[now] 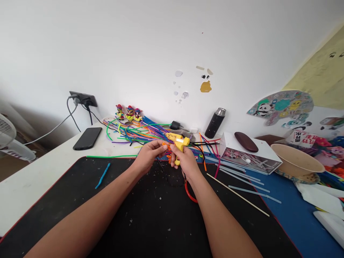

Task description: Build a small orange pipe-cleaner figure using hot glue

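Observation:
My right hand (187,162) is closed round a yellow hot glue gun (185,141), whose nozzle points to the left. Close beside it, my left hand (148,155) pinches a small orange pipe cleaner piece (164,144) between thumb and fingers. More orange shows between the two hands, partly covered by the fingers. Just behind them lies a heap of coloured pipe cleaners (150,130). A red curved loop (190,194) sticks out from beneath my right wrist; the rest of it is hidden. Off to the left, a blue twisted pipe cleaner (103,175) rests on the black mat (150,222).
Translucent glue sticks (249,179) and a thin wooden stick (238,195) lie to the right. Behind stand a black flask (215,123), a white box (249,152) and a beige bowl (297,159). A phone (87,138) and three small figurines (129,112) are at the left.

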Demonstrator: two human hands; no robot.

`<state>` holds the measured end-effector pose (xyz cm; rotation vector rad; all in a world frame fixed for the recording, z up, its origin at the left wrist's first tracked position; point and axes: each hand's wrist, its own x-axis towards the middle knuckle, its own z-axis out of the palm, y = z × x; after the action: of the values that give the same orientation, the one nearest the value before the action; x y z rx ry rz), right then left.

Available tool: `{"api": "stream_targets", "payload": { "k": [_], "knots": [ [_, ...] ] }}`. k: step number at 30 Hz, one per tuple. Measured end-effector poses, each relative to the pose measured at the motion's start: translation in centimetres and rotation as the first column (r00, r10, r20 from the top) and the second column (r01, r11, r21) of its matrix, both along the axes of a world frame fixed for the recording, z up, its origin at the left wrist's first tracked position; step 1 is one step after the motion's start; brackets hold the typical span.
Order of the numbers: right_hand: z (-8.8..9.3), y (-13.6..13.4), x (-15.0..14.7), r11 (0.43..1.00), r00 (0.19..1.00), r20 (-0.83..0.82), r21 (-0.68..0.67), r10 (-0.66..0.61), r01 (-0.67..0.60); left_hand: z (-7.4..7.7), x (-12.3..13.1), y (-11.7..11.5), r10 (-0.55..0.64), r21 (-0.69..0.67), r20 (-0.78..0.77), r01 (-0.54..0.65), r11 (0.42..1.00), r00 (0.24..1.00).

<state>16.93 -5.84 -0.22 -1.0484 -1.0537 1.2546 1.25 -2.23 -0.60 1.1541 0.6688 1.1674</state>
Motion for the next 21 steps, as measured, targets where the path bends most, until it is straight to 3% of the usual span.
{"api": "stream_targets", "payload": {
  "k": [11,21],
  "knots": [
    [0.35,-0.13,-0.15,0.998,0.998,-0.068,-0.065,-0.011,0.006,-0.54,0.8,-0.18,-0.017,-0.172,0.214,0.055,0.984,0.977],
    [0.18,-0.23,-0.34,0.999,0.997,-0.08,-0.041,0.006,-0.009,-0.3,0.79,-0.5,-0.065,-0.151,0.18,0.093,0.984,0.981]
  ]
}}
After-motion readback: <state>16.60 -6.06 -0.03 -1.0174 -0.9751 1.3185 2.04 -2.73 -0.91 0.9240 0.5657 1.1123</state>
